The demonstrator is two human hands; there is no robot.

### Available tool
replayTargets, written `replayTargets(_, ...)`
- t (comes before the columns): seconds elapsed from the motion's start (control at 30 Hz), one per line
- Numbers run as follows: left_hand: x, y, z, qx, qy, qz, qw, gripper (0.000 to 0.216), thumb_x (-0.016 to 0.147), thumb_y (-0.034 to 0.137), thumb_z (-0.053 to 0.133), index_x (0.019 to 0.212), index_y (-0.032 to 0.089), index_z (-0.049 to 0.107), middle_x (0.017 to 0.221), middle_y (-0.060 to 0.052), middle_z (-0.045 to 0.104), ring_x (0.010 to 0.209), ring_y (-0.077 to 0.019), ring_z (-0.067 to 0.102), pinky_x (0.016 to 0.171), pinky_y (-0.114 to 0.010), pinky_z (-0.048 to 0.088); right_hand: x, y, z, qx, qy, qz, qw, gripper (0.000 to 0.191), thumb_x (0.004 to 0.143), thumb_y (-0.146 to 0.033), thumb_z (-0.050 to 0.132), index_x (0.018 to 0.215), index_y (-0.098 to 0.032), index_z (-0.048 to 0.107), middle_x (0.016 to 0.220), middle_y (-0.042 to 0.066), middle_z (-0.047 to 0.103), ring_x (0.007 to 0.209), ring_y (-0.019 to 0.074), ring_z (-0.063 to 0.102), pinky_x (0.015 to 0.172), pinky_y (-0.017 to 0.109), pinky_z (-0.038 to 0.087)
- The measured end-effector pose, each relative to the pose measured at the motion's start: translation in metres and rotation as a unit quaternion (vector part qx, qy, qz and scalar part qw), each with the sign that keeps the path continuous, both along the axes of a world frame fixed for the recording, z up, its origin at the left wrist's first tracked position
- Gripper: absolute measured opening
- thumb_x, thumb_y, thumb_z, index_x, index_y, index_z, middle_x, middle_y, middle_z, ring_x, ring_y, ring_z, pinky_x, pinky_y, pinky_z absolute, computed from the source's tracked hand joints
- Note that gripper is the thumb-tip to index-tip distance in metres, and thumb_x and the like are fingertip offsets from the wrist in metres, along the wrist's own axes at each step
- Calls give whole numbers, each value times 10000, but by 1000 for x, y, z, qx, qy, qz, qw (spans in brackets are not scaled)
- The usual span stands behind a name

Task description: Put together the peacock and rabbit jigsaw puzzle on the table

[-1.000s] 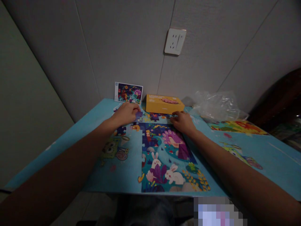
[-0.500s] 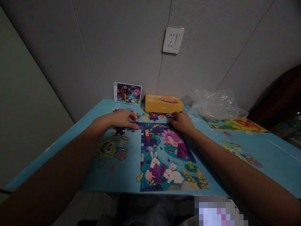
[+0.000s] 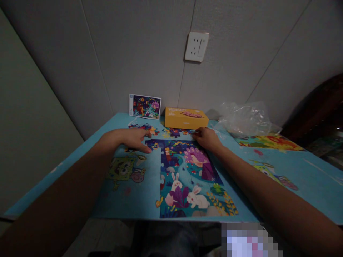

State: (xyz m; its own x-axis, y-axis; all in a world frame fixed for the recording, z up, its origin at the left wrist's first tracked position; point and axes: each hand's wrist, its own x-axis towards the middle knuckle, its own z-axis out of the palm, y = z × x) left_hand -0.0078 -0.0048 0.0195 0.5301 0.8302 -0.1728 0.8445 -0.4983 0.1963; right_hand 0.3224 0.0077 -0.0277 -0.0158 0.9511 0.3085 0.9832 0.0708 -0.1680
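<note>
A partly joined colourful jigsaw puzzle (image 3: 187, 178) with rabbits and a peacock lies on the blue cartoon table mat (image 3: 128, 192). My left hand (image 3: 131, 138) lies flat at the puzzle's upper left corner, fingers stretched out and pressing on the dark blue pieces there. My right hand (image 3: 207, 138) rests on the puzzle's upper right edge, fingers curled down onto the pieces; whether it grips one is hidden. Several loose puzzle pieces (image 3: 174, 132) lie between the two hands, just in front of the yellow box (image 3: 185, 118).
A reference picture card (image 3: 145, 106) leans against the wall at the back. A crumpled clear plastic bag (image 3: 246, 119) lies at the back right. A wall socket (image 3: 196, 46) sits above the box. The table's front edge runs just below the puzzle.
My left hand came back from the loose pieces near the card and spread flat on the puzzle's upper left corner. The right hand stayed in place.
</note>
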Motion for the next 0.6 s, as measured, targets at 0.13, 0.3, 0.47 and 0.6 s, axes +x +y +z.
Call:
replayTargets(0.13,9,1,-3,57,-11,16,998,580,662,571,705,1071,163,658,1075,-140,687,881,-266,631,742,-307,449,0,1,2,-7,25,-5,1000,405,828,-302,622,1197,-137,627,1061,148,713,946,257,669,816,346,494)
replayTargets(0.3,13,2,-4,75,-29,24,996,337,732,491,658,881,189,659,851,-85,695,697,-208,599,623,-287,409,2,3,3,-21,105,14,994,557,747,-205,718,1268,-108,546,1019,125,734,939,249,685,806,326,501)
replayTargets(0.47,12,11,-8,149,-62,93,983,244,882,371,469,824,200,633,775,-80,664,666,-203,578,626,-306,406,-1,1,4,-34,155,47,986,620,742,-181,715,1316,-132,483,983,90,740,928,212,694,817,309,508)
replayTargets(0.6,8,17,-18,187,-39,117,975,306,900,385,465,963,148,646,922,-145,665,827,-267,601,753,-363,447,-3,-3,4,-10,53,-36,998,606,781,-354,688,1305,-111,506,1109,190,695,1029,326,662,827,421,507)
